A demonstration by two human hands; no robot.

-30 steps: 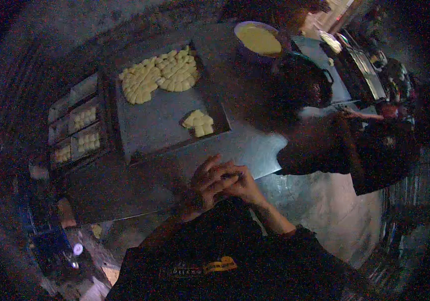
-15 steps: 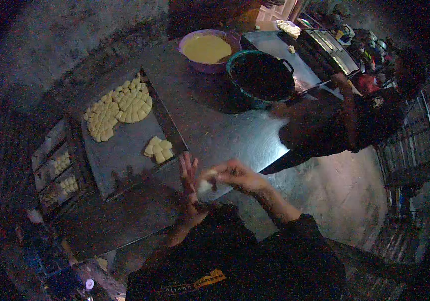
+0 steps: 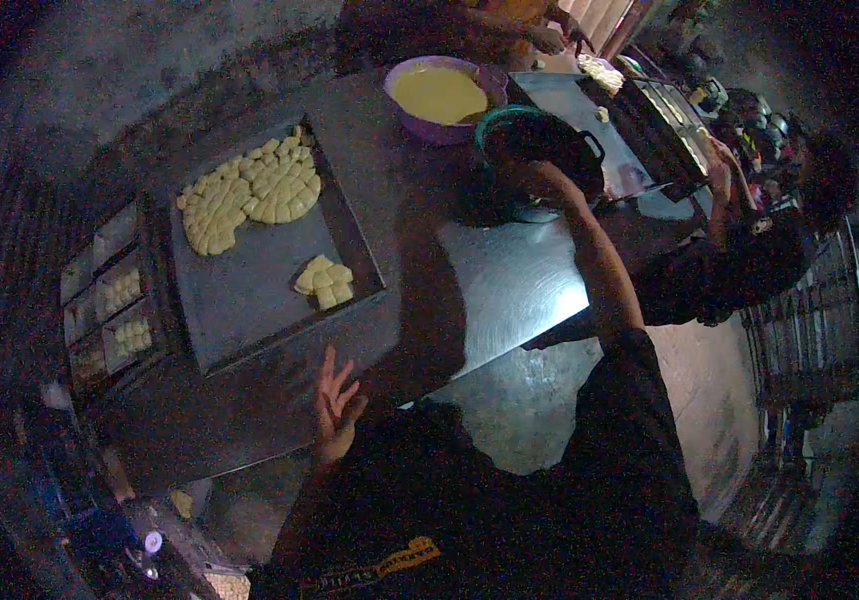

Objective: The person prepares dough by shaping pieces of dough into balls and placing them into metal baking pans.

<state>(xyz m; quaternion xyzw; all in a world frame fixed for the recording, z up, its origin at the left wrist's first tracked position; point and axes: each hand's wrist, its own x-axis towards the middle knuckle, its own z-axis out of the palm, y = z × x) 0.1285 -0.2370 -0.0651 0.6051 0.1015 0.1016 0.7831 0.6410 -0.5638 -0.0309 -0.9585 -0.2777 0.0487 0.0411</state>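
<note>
My left hand (image 3: 335, 408) is held near the front edge of the metal table, fingers spread and nothing in it. My right arm stretches forward, and my right hand (image 3: 546, 182) is over the dark interior of a round green-rimmed basin (image 3: 492, 122). Shadow hides its fingertips and the basin's contents. Beyond my left hand lies a large dark metal tray (image 3: 249, 315). On the tray rest a big cluster of pale cut dough pieces (image 3: 284, 190) and a smaller dough cluster (image 3: 326, 283).
A purple bowl (image 3: 404, 115) of pale yellow mixture stands behind the basin. Small baking tins (image 3: 99, 300) with dough balls sit at the left. Another person's hand (image 3: 719, 170) reaches over long trays (image 3: 679, 130) at the right. A further person's hand (image 3: 546, 40) shows at the back.
My hands were close together around a blurred pale piece. Since then my right hand has moved forward to the basin, and my left hand has stayed back, its fingers spread.
</note>
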